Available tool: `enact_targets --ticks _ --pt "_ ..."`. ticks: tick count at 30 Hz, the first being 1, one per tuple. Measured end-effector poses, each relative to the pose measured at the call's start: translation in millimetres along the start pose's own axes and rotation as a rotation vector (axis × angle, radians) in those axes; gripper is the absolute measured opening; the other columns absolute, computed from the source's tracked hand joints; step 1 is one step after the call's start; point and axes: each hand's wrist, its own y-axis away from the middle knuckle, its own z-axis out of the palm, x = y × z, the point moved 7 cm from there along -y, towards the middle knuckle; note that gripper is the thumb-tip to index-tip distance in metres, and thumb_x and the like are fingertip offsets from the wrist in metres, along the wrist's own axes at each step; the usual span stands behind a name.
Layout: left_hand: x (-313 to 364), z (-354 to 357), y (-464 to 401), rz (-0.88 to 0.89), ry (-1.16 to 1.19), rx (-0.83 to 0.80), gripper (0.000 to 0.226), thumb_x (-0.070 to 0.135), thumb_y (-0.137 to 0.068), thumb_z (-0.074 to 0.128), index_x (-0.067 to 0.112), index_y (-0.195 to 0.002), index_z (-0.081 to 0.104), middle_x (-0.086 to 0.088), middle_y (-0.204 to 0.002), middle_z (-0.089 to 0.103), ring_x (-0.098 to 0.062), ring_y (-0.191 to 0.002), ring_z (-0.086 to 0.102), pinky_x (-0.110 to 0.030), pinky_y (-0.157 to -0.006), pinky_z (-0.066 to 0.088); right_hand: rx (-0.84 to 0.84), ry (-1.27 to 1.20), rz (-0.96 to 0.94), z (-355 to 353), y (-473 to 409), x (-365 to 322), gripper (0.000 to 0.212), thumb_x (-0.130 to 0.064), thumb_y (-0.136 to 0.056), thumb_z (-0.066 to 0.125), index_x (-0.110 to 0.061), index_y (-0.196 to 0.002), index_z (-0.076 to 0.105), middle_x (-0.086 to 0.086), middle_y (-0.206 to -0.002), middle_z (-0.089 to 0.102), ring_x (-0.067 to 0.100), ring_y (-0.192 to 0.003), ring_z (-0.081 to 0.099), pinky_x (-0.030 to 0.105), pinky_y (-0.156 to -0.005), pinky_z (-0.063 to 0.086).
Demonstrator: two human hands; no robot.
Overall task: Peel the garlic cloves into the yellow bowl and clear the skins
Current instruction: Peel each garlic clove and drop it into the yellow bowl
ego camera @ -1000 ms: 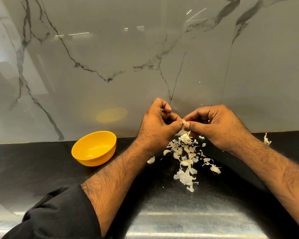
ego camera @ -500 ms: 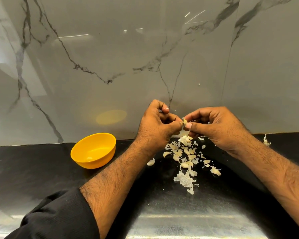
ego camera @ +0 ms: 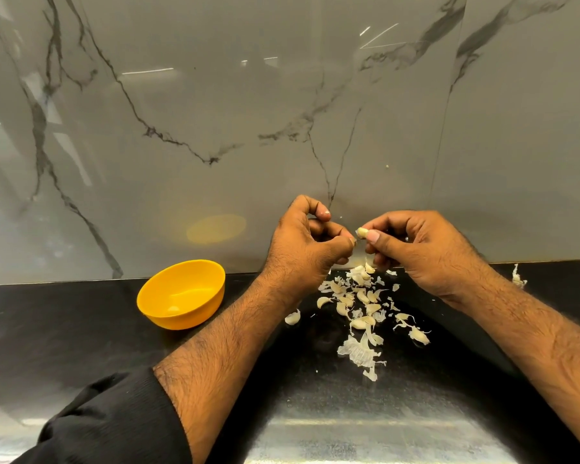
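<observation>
Right hand (ego camera: 426,249): garlic clove (ego camera: 362,233) pinched at fingertips. Left hand (ego camera: 310,242), just beside: thumb and forefinger pinched together, contents not discernible. Clove judged light, firm, slippery; best held endwise.

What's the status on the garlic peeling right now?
Right hand pinches clove; left hand curled beside it. Bowl left of the hands. Skins litter the counter.

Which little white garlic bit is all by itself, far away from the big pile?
The white garlic skin scrap at the far right, lying on the black counter against the marble wall. The others cluster between the arms.
</observation>
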Motion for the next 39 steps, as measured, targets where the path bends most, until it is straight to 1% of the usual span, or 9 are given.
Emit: enact_targets --ticks 4,6,8,12,16,20,26,31,39 --pt "0.8 1.1 0.0 0.048 -0.138 -0.002 0.019 0.007 -0.095 0.076 0.019 -0.106 0.066 -0.014 -0.090 0.074 -0.027 -0.080 0.073 -0.034 -0.067 0.062 -0.015 -0.077 -0.006 -0.8 0.8 -2.0 0.019 -0.028 -0.089 0.074 -0.015 -0.101 0.079 0.008 -0.086 0.077 0.019 -0.074 0.073 0.036 -0.072 0.066" --pt "3.0 4.2 0.5 0.100 -0.216 -0.023 0.007 0.019 -0.099 0.074 0.023 -0.105 0.077 -0.002 -0.090 0.075 -0.025 -0.084 0.073 -0.034 -0.068 0.063 -0.018 -0.104 -0.001 -1.0 0.9 -1.6 0.026 -0.032 -0.084 0.074 -0.014 -0.101 0.080 0.009 -0.085 0.077 0.021 -0.074 0.073 0.038 -0.073 0.065" --pt "3.7 4.7 0.5 0.121 -0.235 -0.027 0.008 0.022 -0.099 0.075 0.024 -0.105 0.080 0.006 -0.091 0.077 -0.017 -0.085 0.073 -0.034 -0.072 0.064 -0.022 -0.147 0.018 -0.9 0.0 0.5 0.021 -0.026 -0.088 0.074 -0.012 -0.101 0.080 0.012 -0.087 0.077 0.022 -0.074 0.071 0.038 -0.072 0.064" --pt "5.6 4.8 0.8 0.142 -0.234 -0.049 0.014 0.019 -0.094 0.081 0.019 -0.108 0.081 0.010 -0.095 0.079 -0.001 -0.087 0.072 -0.020 -0.074 0.059 -0.044 -0.146 0.032 0.8 -1.0 3.1 0.012 -0.013 -0.098 0.069 -0.012 -0.103 0.080 0.011 -0.089 0.077 0.020 -0.075 0.070 0.035 -0.072 0.063" --pt "1.9 1.9 -1.4 0.126 -0.239 -0.015 0.011 0.018 -0.094 0.081 0.020 -0.104 0.082 0.010 -0.094 0.079 -0.002 -0.088 0.072 -0.023 -0.072 0.057 -0.044 -0.004 -0.015 1.0 -0.3 -1.4 0.011 -0.021 -0.099 0.070 -0.020 -0.102 0.081 0.003 -0.084 0.077 0.018 -0.074 0.071 0.038 -0.075 0.064" --pt "-1.9 1.1 -3.0 0.091 -0.225 -0.017 0.010 0.017 -0.096 0.079 0.018 -0.105 0.081 0.006 -0.096 0.080 -0.010 -0.091 0.076 -0.030 -0.074 0.062 -0.011 0.206 -0.100 0.3 1.7 -10.9 0.007 -0.033 -0.096 0.072 -0.032 -0.096 0.080 -0.007 -0.078 0.075 0.013 -0.072 0.071 0.027 -0.068 0.060" --pt "-1.9 6.1 -0.4 0.079 -0.163 -0.065 0.010 0.013 -0.096 0.078 0.011 -0.106 0.080 -0.002 -0.094 0.081 -0.017 -0.087 0.080 -0.037 -0.075 0.067 0.047 0.270 -0.165 -4.9 2.1 -16.1 0.007 -0.040 -0.090 0.078 -0.033 -0.090 0.079 -0.012 -0.077 0.073 0.007 -0.069 0.068 0.018 -0.060 0.056" --pt "0.8 7.4 1.4 0.082 -0.182 -0.045 0.008 0.011 -0.098 0.076 0.010 -0.106 0.079 -0.001 -0.090 0.081 -0.015 -0.082 0.080 -0.029 -0.073 0.065 0.028 0.306 -0.189 -1.1 3.4 -17.6 0.007 -0.036 -0.095 0.073 -0.033 -0.091 0.077 -0.017 -0.075 0.070 0.001 -0.065 0.062 0.010 -0.056 0.048" --pt "4.9 12.7 5.4 0.136 -0.264 -0.028 0.008 0.008 -0.098 0.075 0.012 -0.103 0.080 0.003 -0.085 0.079 -0.009 -0.077 0.078 -0.020 -0.070 0.062 0.044 0.303 -0.179 0.3 3.1 -15.0 0.009 -0.035 -0.093 0.072 -0.029 -0.086 0.076 -0.006 -0.069 0.069 0.002 -0.058 0.059 0.015 -0.052 0.049"
